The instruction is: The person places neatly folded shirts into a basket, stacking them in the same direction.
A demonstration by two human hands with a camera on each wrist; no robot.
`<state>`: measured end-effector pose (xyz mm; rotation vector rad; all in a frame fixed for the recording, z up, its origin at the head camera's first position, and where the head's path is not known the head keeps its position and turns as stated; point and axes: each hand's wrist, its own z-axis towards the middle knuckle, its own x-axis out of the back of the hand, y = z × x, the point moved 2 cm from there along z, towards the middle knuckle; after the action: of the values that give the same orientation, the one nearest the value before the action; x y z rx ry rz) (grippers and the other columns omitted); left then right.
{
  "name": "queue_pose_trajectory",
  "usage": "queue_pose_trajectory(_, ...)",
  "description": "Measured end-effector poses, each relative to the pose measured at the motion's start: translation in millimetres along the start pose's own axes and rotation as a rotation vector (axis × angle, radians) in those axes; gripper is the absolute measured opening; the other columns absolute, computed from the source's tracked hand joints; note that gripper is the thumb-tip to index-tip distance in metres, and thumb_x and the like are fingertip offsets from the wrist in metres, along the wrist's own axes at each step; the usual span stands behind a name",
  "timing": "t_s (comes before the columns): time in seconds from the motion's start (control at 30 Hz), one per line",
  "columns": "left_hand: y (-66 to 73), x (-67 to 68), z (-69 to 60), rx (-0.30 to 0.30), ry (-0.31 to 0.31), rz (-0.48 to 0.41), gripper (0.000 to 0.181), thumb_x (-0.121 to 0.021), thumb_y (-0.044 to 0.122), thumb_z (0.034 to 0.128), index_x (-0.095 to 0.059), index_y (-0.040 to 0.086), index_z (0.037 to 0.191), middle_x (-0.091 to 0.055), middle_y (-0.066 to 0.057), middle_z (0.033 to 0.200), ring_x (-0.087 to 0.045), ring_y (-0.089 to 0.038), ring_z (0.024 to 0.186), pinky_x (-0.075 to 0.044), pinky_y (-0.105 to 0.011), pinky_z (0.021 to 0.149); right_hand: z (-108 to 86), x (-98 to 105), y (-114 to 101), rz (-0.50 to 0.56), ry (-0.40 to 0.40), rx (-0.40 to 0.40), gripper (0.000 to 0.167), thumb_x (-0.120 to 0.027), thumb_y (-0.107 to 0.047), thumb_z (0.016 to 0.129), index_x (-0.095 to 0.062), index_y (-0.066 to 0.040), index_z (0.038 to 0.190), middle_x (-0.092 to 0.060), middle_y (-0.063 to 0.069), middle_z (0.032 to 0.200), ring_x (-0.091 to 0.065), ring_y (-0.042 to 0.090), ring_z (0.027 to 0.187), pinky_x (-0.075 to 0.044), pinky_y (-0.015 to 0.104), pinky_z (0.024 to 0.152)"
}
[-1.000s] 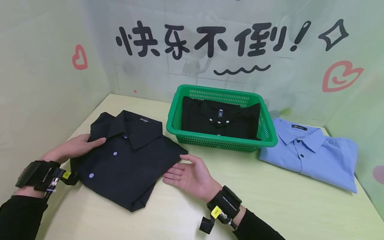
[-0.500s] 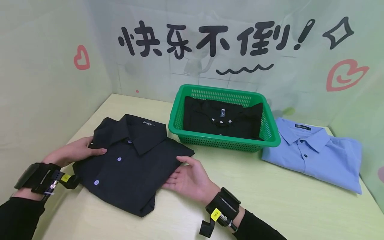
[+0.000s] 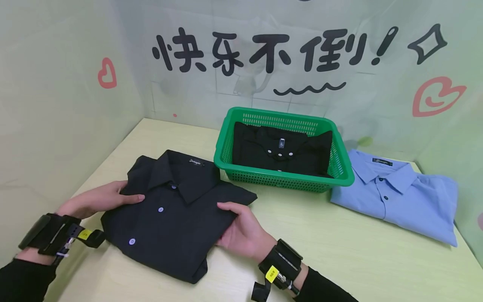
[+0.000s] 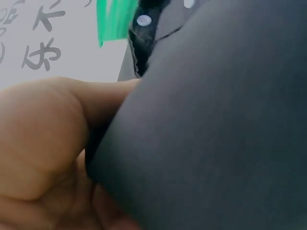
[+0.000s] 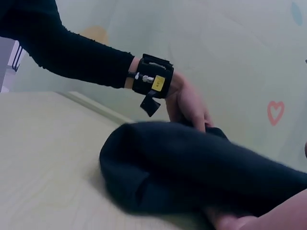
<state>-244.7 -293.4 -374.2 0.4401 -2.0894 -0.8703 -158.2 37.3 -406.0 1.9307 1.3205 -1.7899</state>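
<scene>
A folded dark navy shirt (image 3: 181, 230) with pale buttons lies between my hands at the left of the table, collar towards the back. My left hand (image 3: 102, 198) grips its left edge, thumb on top and the other fingers underneath. At the opposite edge my right hand (image 3: 245, 235) holds the shirt, thumb over the cloth and fingers mostly hidden below it. The left wrist view has the shirt's cloth (image 4: 211, 124) filling most of the picture beside the left thumb. Seen from the right wrist, the folded bundle (image 5: 177, 167) bulges at its near end, apparently a little raised.
Behind the hands stands a green plastic basket (image 3: 279, 177) with a folded black shirt (image 3: 271, 161) inside. To its right lies a folded light blue shirt (image 3: 407, 205), close to the right wall. A printed backdrop (image 3: 249, 84) closes off the back of the table (image 3: 324, 260).
The navy shirt and both hands have shifted slightly right and towards the person. My right hand's fingers have slid under the edge and its thumb has come down on top.
</scene>
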Motion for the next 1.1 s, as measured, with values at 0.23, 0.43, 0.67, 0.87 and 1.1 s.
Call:
queue_pose_trajectory(0.23, 9.2, -15.7, -11.1, 0.035, -0.107, -0.240, 0.067, -0.050, 0.042, 0.1028, -0.033, -0.007, 0.146, -0.056, -0.014, 0.134, -0.055, -0.025, 0.119, -0.044, -0.043, 0.100, -10.5, -6.6, -0.4, -0.050, 0.064, -0.050, 0.047, -0.052, -0.014, 0.095, -0.042, -0.005, 0.141, -0.055, 0.006, 0.135, -0.052, 0.020, 0.122, -0.037, 0.039, 0.107)
queue_pose_trajectory(0.43, 11.3, -8.9, -9.7, 0.041, -0.083, -0.360, 0.064, -0.039, 0.048, 0.1050, -0.052, -0.009, 0.132, -0.063, -0.014, 0.120, -0.061, -0.025, 0.110, -0.049, -0.039, 0.095, -14.5, -6.0, -0.9, -0.071, 0.199, -0.065, 0.046, -0.052, -0.005, 0.097, -0.040, 0.002, 0.141, -0.058, 0.012, 0.132, -0.055, 0.022, 0.120, -0.040, 0.038, 0.105)
queue_pose_trajectory(0.67, -0.6, -13.4, -1.4, 0.082, -0.063, -0.481, 0.053, -0.052, 0.040, 0.1020, -0.057, -0.009, 0.122, -0.068, -0.015, 0.109, -0.065, -0.029, 0.101, -0.053, -0.040, 0.087, -15.0, -3.3, 1.0, -0.136, 0.266, -0.069, 0.045, -0.053, 0.004, 0.095, -0.042, 0.006, 0.138, -0.062, 0.013, 0.126, -0.058, 0.023, 0.117, -0.043, 0.039, 0.103)
queue_pose_trajectory(0.87, -6.8, -21.9, -0.2, 0.107, 0.027, -0.418, 0.058, -0.066, 0.035, 0.0944, -0.049, -0.010, 0.127, -0.067, -0.012, 0.106, -0.066, -0.028, 0.095, -0.054, -0.039, 0.083, -17.4, -9.4, -0.6, -0.201, 0.294, -0.034, 0.044, -0.056, 0.007, 0.093, -0.046, 0.008, 0.136, -0.062, 0.014, 0.126, -0.059, 0.025, 0.117, -0.045, 0.041, 0.101)
queue_pose_trajectory(1.1, -8.8, -10.7, -9.1, 0.050, -0.003, -0.443, 0.045, -0.064, 0.027, 0.0963, -0.053, -0.007, 0.124, -0.067, -0.013, 0.108, -0.066, -0.029, 0.097, -0.054, -0.039, 0.083, -20.9, -22.3, 6.6, -0.437, 0.364, 0.058, 0.037, -0.068, 0.004, 0.086, -0.059, 0.003, 0.122, -0.067, 0.012, 0.117, -0.066, 0.025, 0.105, -0.051, 0.040, 0.092)
